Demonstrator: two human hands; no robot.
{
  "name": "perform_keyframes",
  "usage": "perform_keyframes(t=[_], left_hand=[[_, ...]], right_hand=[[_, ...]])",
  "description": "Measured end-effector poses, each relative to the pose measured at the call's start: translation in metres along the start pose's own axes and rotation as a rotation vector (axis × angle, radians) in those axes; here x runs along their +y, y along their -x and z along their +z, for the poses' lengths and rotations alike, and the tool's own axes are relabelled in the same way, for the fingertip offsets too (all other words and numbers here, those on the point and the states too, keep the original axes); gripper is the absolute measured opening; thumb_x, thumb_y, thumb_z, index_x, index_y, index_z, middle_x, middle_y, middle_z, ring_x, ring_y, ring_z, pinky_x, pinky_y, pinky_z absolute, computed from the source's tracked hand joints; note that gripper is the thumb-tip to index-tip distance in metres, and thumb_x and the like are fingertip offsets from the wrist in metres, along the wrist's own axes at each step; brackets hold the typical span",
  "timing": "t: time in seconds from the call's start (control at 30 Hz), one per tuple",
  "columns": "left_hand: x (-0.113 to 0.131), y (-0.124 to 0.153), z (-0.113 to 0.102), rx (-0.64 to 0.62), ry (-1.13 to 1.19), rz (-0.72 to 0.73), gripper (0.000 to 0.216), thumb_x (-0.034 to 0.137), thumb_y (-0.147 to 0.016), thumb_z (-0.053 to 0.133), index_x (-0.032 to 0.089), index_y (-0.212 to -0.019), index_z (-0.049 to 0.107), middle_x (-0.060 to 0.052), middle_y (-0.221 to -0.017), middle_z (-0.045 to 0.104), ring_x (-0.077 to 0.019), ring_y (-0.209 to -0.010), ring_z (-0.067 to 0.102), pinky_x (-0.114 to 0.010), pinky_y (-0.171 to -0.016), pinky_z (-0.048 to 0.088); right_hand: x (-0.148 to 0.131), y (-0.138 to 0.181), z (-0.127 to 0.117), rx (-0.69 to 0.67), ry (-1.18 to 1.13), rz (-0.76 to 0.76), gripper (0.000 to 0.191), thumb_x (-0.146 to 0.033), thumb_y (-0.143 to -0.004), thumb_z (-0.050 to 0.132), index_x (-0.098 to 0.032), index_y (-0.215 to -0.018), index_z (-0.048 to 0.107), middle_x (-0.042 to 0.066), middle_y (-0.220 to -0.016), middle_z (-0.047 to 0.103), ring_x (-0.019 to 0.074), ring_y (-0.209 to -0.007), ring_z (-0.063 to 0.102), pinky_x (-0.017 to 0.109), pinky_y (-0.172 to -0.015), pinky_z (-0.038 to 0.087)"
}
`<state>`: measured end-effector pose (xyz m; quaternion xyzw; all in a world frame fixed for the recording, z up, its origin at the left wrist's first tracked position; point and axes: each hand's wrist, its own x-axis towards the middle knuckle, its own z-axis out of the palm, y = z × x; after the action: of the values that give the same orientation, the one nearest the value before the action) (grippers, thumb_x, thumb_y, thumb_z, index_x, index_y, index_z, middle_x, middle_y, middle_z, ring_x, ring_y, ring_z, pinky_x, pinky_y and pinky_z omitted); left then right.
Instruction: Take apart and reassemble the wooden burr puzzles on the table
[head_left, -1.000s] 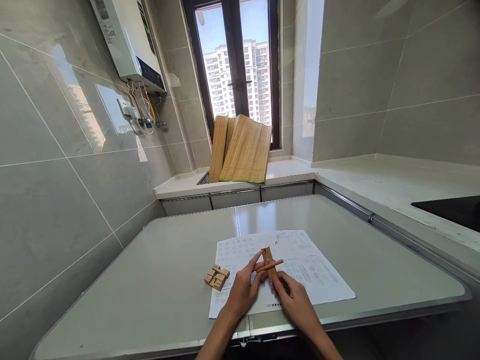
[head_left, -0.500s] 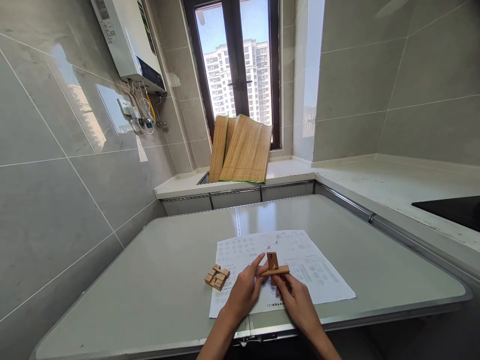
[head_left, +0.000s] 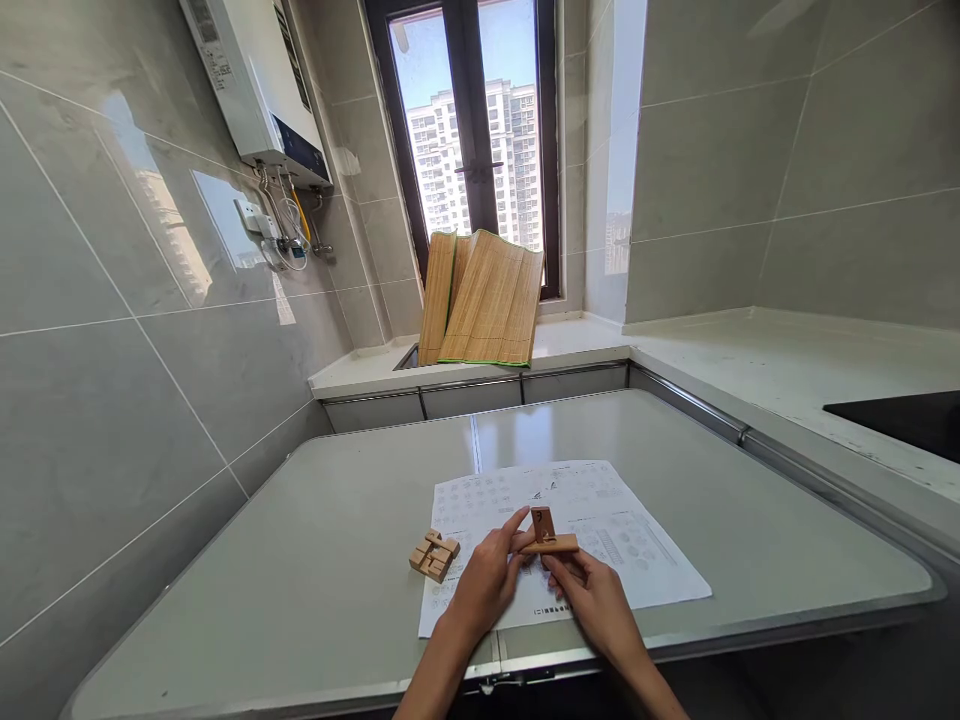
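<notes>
Two wooden puzzle pieces are crossed between my hands above the printed sheet. One, an upright wooden piece with a dark mark on it, stands through or against a flat-lying wooden piece. My left hand is closed on the left end of the flat piece. My right hand pinches the pieces from below, near the upright one's lower end. How the two pieces join is partly hidden by my fingers. To the left, a cluster of interlocked wooden pieces lies at the sheet's edge.
The sheet lies on a pale folding table with a centre seam. Behind it, a bamboo mat leans by the window on a white counter. A black hob edge shows at right; a water heater hangs at left.
The upright piece has shifted very slightly left and the flat piece has turned a little. Both hands keep their hold; the cluster at left stays put.
</notes>
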<state>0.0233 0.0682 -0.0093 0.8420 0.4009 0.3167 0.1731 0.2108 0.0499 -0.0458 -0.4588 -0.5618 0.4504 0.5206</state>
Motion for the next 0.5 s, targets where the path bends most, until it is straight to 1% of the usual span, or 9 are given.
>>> perform_keyframes(t=[0.17,0.3,0.5], left_hand=[[0.0015,0.0003,0.0003,0.005,-0.013,-0.019,0.067,0.013,-0.100,0.044,0.036,-0.157,0.019,-0.003,-0.134,0.068,-0.0245,-0.122,0.063,-0.045,-0.101,0.051],[0.0032,-0.0004,-0.0003,0.005,-0.018,-0.024,0.066,0.013,-0.099,0.045,0.034,-0.157,0.022,-0.004,-0.131,0.069,-0.0246,-0.118,0.065,-0.043,-0.098,0.053],[-0.0002,-0.0012,0.0026,0.021,-0.021,-0.035,0.068,0.011,-0.098,0.045,0.035,-0.157,0.020,-0.005,-0.135,0.066,-0.0239,-0.120,0.064,-0.044,-0.101,0.051]], right_hand=[[-0.0003,-0.0002,0.0000,0.005,-0.005,0.009,0.055,-0.065,-0.087,0.060,-0.013,-0.101,0.073,0.007,-0.072,0.072,0.0231,-0.066,0.065,0.030,-0.065,0.051],[-0.0011,-0.0004,0.0002,0.016,-0.013,-0.002,0.054,-0.065,-0.088,0.059,-0.014,-0.099,0.074,0.008,-0.074,0.073,0.0231,-0.066,0.065,0.030,-0.066,0.052],[0.0002,-0.0020,0.0006,0.037,-0.077,0.030,0.057,-0.066,-0.085,0.062,-0.013,-0.104,0.074,0.010,-0.079,0.076,0.0266,-0.074,0.069,0.033,-0.070,0.055]])
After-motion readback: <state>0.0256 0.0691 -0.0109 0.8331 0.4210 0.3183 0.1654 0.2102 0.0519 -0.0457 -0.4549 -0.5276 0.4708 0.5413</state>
